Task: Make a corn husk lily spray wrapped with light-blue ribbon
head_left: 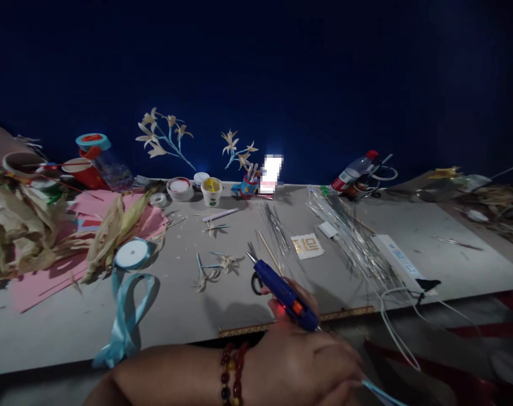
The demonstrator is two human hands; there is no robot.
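Note:
My right hand grips a dark blue glue gun, its nozzle pointing up and left over the table. Part of this hand is hidden behind the gun and my left hand. In front, my left hand reaches across from the lower left, with a beaded bracelet on its wrist. Its curled fingers pinch a thin light blue strip at the bottom edge; what the strip belongs to is out of view. Left of the nozzle lie small pale flowers on blue stems. Scissors show partly beneath the gun.
Blue ribbon trails from its spool. Corn husks lie on pink paper. Wires and a power strip are to the right. Tubs, a bottle and flower sprays line the back.

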